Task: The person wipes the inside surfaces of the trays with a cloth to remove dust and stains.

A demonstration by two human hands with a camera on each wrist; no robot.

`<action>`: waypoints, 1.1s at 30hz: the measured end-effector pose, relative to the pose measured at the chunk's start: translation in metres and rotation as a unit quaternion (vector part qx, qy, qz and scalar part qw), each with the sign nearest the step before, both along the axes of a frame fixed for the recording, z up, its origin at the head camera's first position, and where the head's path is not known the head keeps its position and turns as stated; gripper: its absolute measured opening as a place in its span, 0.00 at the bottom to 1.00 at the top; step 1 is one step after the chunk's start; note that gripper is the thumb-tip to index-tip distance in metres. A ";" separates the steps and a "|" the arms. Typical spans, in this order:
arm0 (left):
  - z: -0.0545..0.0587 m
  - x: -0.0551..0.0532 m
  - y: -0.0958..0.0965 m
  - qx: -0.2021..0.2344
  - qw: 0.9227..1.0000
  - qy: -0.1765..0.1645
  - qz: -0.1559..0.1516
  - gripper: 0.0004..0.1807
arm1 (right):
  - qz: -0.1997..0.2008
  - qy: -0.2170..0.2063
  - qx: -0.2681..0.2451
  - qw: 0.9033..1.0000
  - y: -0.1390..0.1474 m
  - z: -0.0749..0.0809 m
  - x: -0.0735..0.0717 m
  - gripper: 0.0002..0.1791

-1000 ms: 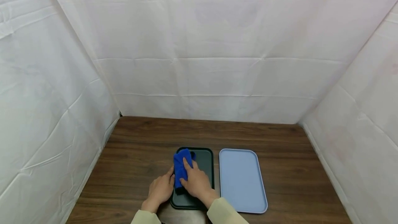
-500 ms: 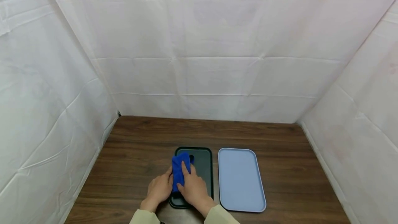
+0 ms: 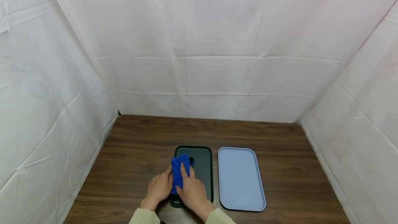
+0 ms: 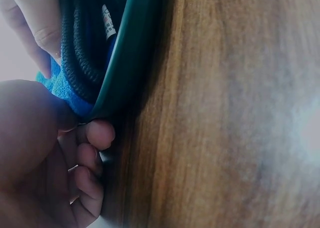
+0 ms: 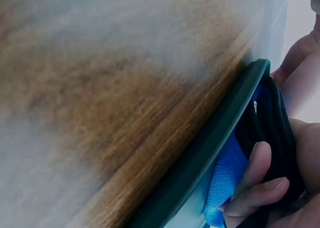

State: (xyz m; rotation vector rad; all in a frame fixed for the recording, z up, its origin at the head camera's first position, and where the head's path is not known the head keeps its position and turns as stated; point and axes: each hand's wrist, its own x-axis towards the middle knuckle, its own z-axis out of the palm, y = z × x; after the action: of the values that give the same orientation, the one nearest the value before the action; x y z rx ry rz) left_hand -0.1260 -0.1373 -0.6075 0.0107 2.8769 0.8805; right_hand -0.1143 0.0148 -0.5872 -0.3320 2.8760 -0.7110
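A dark green tray (image 3: 203, 168) lies lengthwise on the table. On its left half is a folded blue cloth (image 3: 177, 172) with thick black edging and a small white label. My right hand (image 3: 194, 191) grips the cloth from above, forefinger stretched along it; in the right wrist view, its fingers (image 5: 260, 168) bend against the cloth inside the tray. At the tray's left edge, my left hand (image 3: 159, 187) holds the rim. The left wrist view shows its thumb (image 4: 30, 108) over the rim and curled fingers (image 4: 95, 138) outside it.
A light blue tray (image 3: 240, 179) lies just right of the green one, with a narrow gap between them. Both rest on a dark wooden table (image 3: 140, 141). White sheets (image 3: 217, 44) hang behind the table and on both sides.
My right hand has drawn the blue cloth slightly toward the near end of the green tray, along its left side. My left hand stays at the tray's edge.
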 end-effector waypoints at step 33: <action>0.001 0.000 0.000 0.001 1.000 -0.005 0.001 0.27 | 0.040 0.011 -0.020 0.999 0.026 -0.002 0.017 0.52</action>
State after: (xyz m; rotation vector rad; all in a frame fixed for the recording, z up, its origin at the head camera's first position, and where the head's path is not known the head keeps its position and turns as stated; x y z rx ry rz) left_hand -0.1260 -0.1371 -0.6066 0.0026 2.8676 0.8807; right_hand -0.0972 0.0408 -0.5889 -0.4598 2.8540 -0.7554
